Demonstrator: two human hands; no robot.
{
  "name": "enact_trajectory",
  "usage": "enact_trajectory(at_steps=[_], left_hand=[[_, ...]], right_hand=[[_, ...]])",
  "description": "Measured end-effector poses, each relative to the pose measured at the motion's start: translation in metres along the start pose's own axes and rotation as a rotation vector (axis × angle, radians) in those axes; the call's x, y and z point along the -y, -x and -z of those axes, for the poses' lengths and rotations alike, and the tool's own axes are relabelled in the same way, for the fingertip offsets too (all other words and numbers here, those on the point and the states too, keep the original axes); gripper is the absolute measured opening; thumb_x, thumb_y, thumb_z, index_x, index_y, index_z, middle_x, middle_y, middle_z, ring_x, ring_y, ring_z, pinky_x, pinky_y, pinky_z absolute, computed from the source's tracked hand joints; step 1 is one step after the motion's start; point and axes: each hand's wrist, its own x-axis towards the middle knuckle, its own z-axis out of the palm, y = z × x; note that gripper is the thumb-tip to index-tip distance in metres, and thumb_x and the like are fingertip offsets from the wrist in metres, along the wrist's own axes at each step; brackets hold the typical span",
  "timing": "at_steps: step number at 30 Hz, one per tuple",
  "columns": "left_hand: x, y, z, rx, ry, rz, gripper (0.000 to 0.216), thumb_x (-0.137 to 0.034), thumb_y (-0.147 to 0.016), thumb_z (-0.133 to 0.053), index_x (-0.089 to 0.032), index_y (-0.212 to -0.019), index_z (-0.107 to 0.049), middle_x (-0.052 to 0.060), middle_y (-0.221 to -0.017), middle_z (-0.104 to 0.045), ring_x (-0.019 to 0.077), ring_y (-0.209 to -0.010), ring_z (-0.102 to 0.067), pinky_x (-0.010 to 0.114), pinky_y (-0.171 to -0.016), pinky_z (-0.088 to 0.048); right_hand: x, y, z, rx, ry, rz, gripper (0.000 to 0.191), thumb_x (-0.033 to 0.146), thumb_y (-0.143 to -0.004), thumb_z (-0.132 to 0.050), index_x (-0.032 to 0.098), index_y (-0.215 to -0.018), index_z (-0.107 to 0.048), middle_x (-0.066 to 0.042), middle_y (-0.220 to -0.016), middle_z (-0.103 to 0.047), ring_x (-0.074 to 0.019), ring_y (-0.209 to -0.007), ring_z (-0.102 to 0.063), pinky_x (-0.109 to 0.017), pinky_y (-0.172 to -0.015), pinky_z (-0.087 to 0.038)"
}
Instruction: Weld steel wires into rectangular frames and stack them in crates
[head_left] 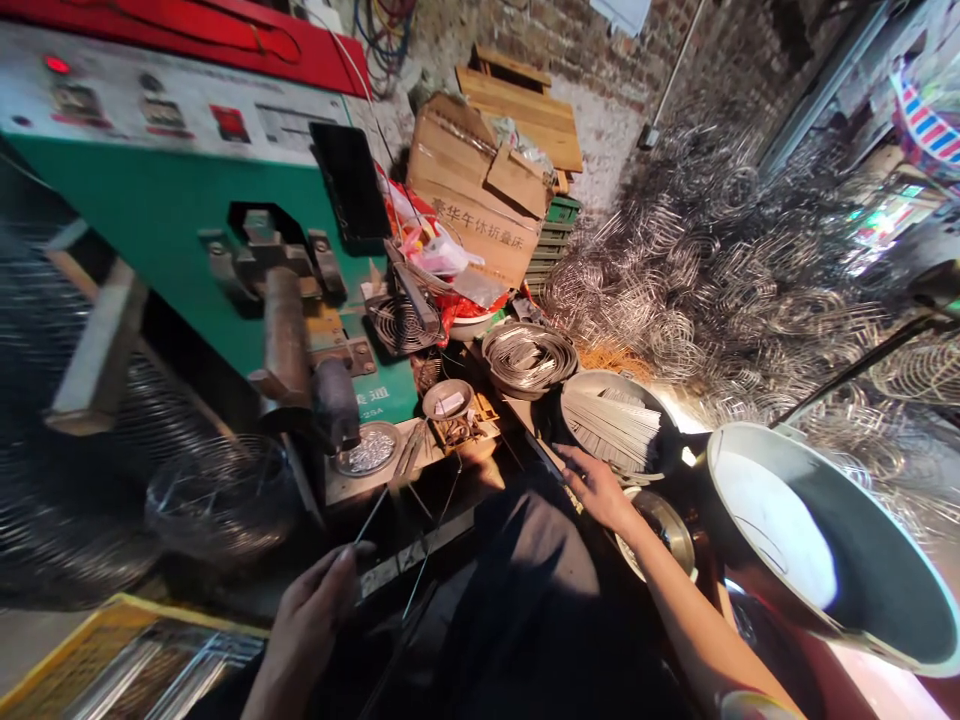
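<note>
At the lower left, my left hand (319,605) is closed, thumb against fingers, on a thin metal rod (373,517) that slants up toward the bench. My right hand (596,487) reaches palm down beside a round pan of flat metal strips (611,425). Its fingers are stretched and a little apart, close to a long narrow metal edge (546,458); whether they touch it I cannot tell. Ahead of my left hand, a dish of small shiny metal pieces (367,450) sits below the electrode (335,400) of a green machine (150,200).
Coiled wire rings fill a bowl (529,358) further back. Tangled wire coils (675,260) are heaped at the right. A large pan (870,560) stands at right front, and a yellow crate (97,640) at lower left. Behind the bench is a cardboard box (472,195).
</note>
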Motion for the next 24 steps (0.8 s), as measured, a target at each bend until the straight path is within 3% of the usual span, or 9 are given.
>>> enact_trajectory(at_steps=[2, 4, 6, 9, 14, 17, 24], left_hand=[[0.004, 0.000, -0.002, 0.013, -0.009, 0.004, 0.051, -0.059, -0.067, -0.078, -0.016, -0.091, -0.066, -0.010, -0.050, -0.030, 0.0057, -0.044, -0.025, 0.016, -0.041, -0.018], [0.005, 0.002, -0.007, 0.014, -0.012, -0.012, 0.048, -0.058, -0.068, -0.078, -0.017, -0.089, -0.066, -0.010, -0.051, -0.031, 0.0057, -0.044, -0.025, 0.016, -0.041, -0.018], [0.005, 0.006, -0.014, 0.001, 0.028, -0.005, 0.047, -0.059, -0.065, -0.079, -0.017, -0.083, -0.064, -0.009, -0.053, -0.036, 0.0065, -0.046, -0.030, 0.016, -0.042, -0.024], [0.006, 0.014, -0.027, -0.008, 0.068, -0.002, 0.049, -0.061, -0.064, -0.079, -0.018, -0.071, -0.055, -0.006, -0.058, -0.041, 0.0079, -0.050, -0.035, 0.018, -0.045, -0.031], [0.007, 0.023, -0.037, 0.014, -0.050, -0.077, 0.049, -0.063, -0.078, -0.066, -0.020, -0.069, -0.047, -0.008, -0.057, -0.031, 0.0079, -0.049, -0.026, 0.019, -0.044, -0.025], [-0.002, 0.023, -0.034, -0.021, -0.138, -0.140, 0.050, -0.067, -0.078, -0.064, -0.020, -0.069, -0.047, -0.008, -0.059, -0.032, 0.0090, -0.051, -0.027, 0.020, -0.044, -0.026], [-0.016, 0.015, -0.025, -0.003, -0.265, -0.250, 0.045, -0.064, -0.082, -0.060, -0.021, -0.074, -0.051, -0.007, -0.058, -0.033, 0.0103, -0.051, -0.029, 0.021, -0.043, -0.026]], right_hand=[[0.007, -0.006, -0.005, 0.002, 0.000, -0.012, 0.048, 0.033, -0.093, -0.052, 0.019, -0.138, -0.053, -0.010, -0.123, -0.066, -0.0249, -0.108, -0.062, -0.040, -0.097, -0.046], [0.009, -0.012, -0.012, -0.004, -0.052, -0.049, 0.047, 0.035, -0.091, -0.055, 0.017, -0.135, -0.055, -0.009, -0.108, -0.070, -0.0226, -0.094, -0.065, -0.036, -0.088, -0.049], [0.007, -0.016, -0.019, -0.029, -0.113, -0.071, 0.043, 0.038, -0.091, -0.056, 0.017, -0.128, -0.060, -0.005, -0.094, -0.069, -0.0199, -0.084, -0.063, -0.032, -0.080, -0.050], [0.004, -0.019, -0.026, -0.075, -0.140, -0.068, 0.038, 0.036, -0.089, -0.055, 0.018, -0.121, -0.063, -0.003, -0.090, -0.066, -0.0183, -0.080, -0.059, -0.029, -0.074, -0.048], [0.002, -0.016, -0.031, -0.056, -0.153, -0.125, 0.044, 0.030, -0.084, -0.054, 0.018, -0.126, -0.058, 0.001, -0.076, -0.058, -0.0152, -0.067, -0.053, -0.026, -0.064, -0.043], [-0.006, -0.011, -0.027, 0.010, -0.161, -0.163, 0.045, 0.029, -0.082, -0.057, 0.016, -0.125, -0.059, 0.001, -0.078, -0.061, -0.0159, -0.070, -0.056, -0.027, -0.066, -0.045], [-0.026, 0.010, -0.009, 0.182, 0.028, -0.131, 0.026, 0.019, -0.081, -0.056, 0.019, -0.104, -0.067, -0.002, -0.091, -0.070, -0.0189, -0.081, -0.064, -0.028, -0.075, -0.047]])
